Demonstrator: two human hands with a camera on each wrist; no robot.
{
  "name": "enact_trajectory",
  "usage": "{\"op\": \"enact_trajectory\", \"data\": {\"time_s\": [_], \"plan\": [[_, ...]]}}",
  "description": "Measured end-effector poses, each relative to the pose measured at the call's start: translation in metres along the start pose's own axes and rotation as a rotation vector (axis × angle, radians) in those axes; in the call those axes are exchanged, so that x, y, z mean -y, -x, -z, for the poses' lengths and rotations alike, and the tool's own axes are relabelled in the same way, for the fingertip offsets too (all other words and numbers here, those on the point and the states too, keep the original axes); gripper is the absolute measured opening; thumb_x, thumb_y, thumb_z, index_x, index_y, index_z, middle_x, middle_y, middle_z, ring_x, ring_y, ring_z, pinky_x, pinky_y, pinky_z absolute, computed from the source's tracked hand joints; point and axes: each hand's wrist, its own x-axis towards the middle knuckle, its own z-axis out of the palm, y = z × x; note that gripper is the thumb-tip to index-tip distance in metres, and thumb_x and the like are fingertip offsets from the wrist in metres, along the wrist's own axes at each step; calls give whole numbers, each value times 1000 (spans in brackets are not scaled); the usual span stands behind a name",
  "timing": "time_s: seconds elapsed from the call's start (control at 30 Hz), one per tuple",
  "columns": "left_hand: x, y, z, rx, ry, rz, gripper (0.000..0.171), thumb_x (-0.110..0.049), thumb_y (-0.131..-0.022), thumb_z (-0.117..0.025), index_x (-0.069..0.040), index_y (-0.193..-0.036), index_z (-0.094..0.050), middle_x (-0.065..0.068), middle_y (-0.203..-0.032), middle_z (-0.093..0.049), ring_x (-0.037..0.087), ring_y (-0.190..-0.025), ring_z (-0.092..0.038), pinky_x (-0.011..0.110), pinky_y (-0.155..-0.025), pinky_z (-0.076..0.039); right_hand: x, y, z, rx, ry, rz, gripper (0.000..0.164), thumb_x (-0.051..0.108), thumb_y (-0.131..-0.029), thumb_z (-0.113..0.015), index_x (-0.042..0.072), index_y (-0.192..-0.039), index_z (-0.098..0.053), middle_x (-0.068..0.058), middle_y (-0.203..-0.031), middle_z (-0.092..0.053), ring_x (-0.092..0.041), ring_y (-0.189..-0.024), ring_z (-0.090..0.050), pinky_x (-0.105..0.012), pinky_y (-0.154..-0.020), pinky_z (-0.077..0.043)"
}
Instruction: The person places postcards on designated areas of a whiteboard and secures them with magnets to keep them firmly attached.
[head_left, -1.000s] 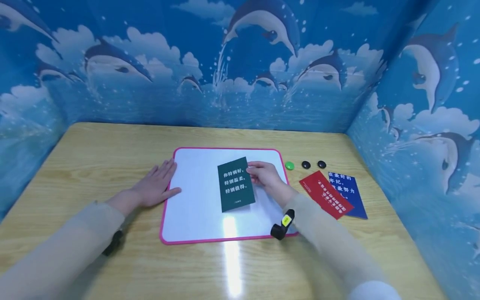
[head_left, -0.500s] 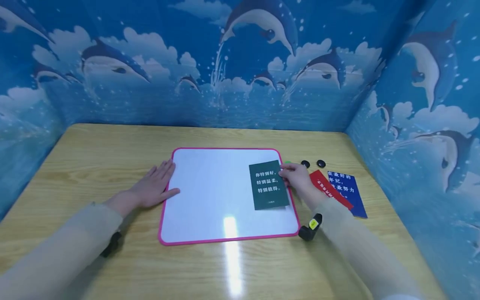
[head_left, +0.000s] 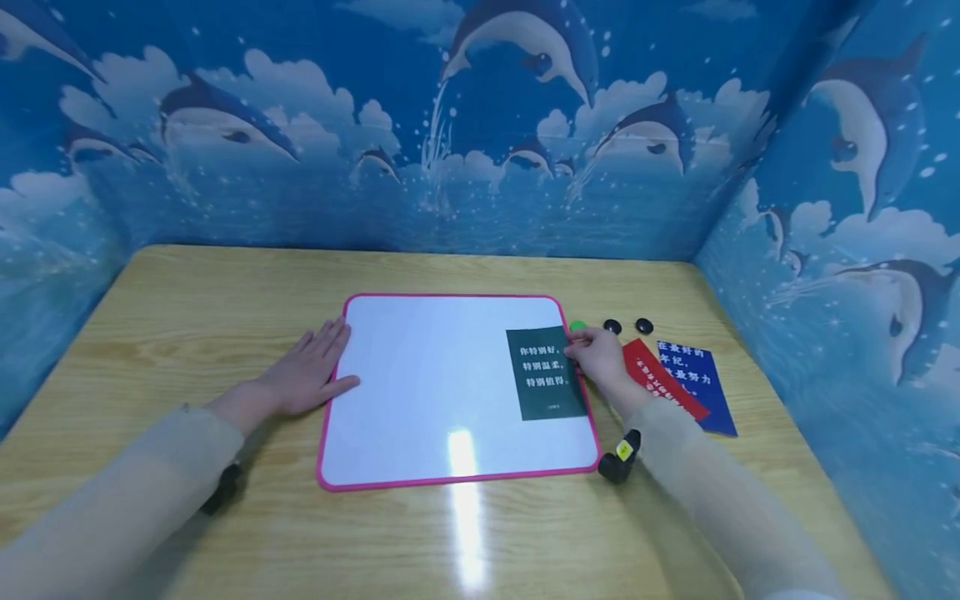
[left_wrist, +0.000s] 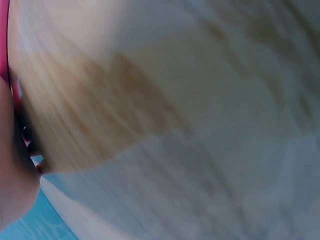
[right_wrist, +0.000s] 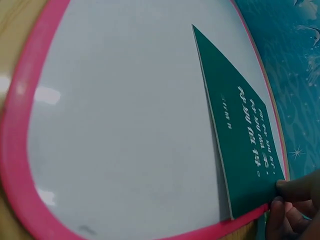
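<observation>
A dark green card [head_left: 546, 375] with white lettering lies along the right side of a pink-rimmed whiteboard [head_left: 420, 392]. My right hand [head_left: 600, 358] pinches the card's right edge between thumb and fingers. In the right wrist view the thumb [right_wrist: 295, 189] presses on a corner of the green card [right_wrist: 235, 135], just over the pink rim [right_wrist: 210, 232]. My left hand [head_left: 311, 371] lies flat across the board's left edge, fingers straight and thumb apart. The left wrist view shows only part of that hand [left_wrist: 17, 170] at its left border.
Right of the board, a red card [head_left: 660, 379] overlaps a blue card [head_left: 697, 383]. Behind my right hand sit a green round magnet [head_left: 577, 326] and two black ones, one [head_left: 612, 326] nearer the board and another [head_left: 644, 326] farther right. A dolphin-print curtain [head_left: 420, 192] stands around the wooden table [head_left: 225, 292].
My right hand has carried the green card rightward from the board's middle to its right side and lowered it there. My left hand has stayed in place.
</observation>
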Motion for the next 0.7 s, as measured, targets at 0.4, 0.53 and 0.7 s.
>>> {"op": "enact_trajectory", "data": {"time_s": [0.4, 0.53, 0.7], "plan": [[1, -2, 0, -9, -12, 4, 92, -62, -92, -36, 1, -149, -2, 21, -157, 1, 39, -144, 2, 58, -115, -2, 2, 1, 0, -60, 142, 74, 20, 8, -86, -61, 2, -105, -64, -15, -101, -65, -21, -84, -59, -25, -70, -50], [1, -1, 0, -8, -10, 1, 92, -62, -92, -37, 2, -149, -3, 22, -157, 0, 40, -144, 2, 59, -115, -3, 4, 5, -3, -72, 256, 121, 19, 11, -88, -59, 4, -105, -64, -12, -99, -65, -23, -86, -59, -30, -74, -50], [0, 0, 0, -6, -5, 0, 92, -62, -92, -37, 3, -149, -3, 23, -156, 0, 41, -144, 1, 59, -115, -2, 7, 16, 1, -51, 439, 353, 50, 29, -89, -62, 5, -131, -49, -15, -127, -55, -28, -114, -53, -44, -94, -49]]}}
